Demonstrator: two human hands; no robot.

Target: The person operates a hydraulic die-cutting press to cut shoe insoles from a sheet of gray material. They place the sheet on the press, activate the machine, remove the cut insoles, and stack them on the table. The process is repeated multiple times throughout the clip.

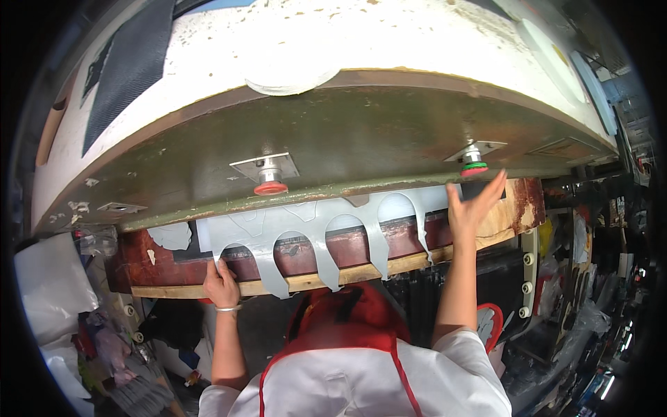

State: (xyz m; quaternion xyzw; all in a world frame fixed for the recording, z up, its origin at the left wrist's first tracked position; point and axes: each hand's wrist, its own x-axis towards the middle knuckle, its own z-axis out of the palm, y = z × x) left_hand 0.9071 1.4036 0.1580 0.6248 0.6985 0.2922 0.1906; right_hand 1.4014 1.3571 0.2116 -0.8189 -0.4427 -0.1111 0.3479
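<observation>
Head view: the left hand (222,283) has thumb and finger closed on the left tip of the grey sheet (299,236), which stretches away to that hand's right, its arched cut-outs facing the person. The right hand (476,208) is open, fingers spread, off the sheet's right end. Just ahead of it sits the green-ringed button (475,168); whether they touch, I cannot tell. Ahead and to the right of the left hand is the red button (270,187). Both buttons stick out from the green beam (389,132), beyond the hands. Ahead and left of the left hand, a grey scrap (171,237) lies on the red-brown counter (142,267), which carries the sheet too.
</observation>
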